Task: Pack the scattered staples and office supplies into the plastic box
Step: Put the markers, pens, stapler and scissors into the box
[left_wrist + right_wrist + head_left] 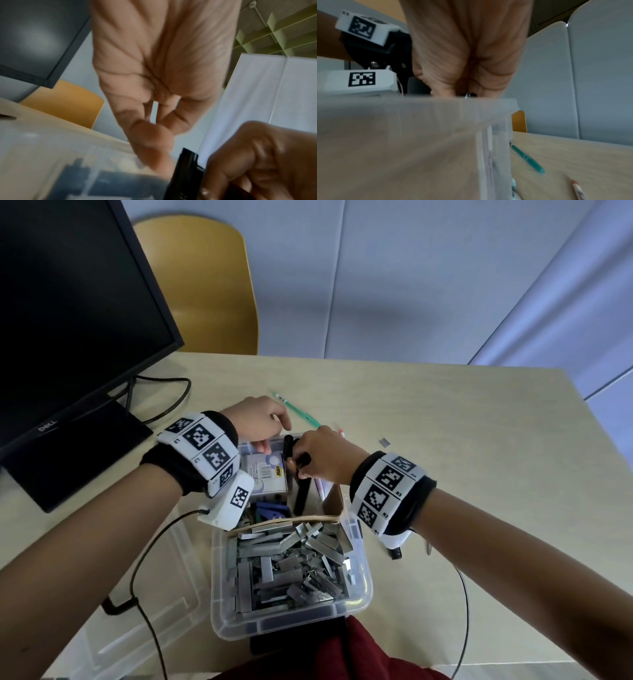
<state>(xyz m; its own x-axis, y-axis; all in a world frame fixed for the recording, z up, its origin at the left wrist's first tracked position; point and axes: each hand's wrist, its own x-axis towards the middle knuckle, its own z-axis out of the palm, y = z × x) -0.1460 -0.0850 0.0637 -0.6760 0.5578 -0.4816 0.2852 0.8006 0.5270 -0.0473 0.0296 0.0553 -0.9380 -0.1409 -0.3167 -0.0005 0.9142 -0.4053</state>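
Note:
A clear plastic box (363, 583) stands at the table's near edge. Its near half holds several loose staple strips (291, 559) behind a cardboard divider (291, 520). The far half holds a grey staple packet (265, 474). My right hand (303, 465) grips a black stapler (301, 494) that stands upright in the far half; the stapler (185, 169) shows close up in the left wrist view. My left hand (270, 436) reaches over the far left corner, its fingers (150, 148) pointing straight down onto the packet. A green pen (298, 410), a pencil (341, 433) and a staple strip (385, 442) lie on the table beyond.
The clear lid (137, 594) lies left of the box. A black monitor (68, 320) and its cables fill the far left, with a yellow chair (205, 285) behind. The right wrist view shows the box wall (419, 135), pen (527, 158) and pencil (577, 189).

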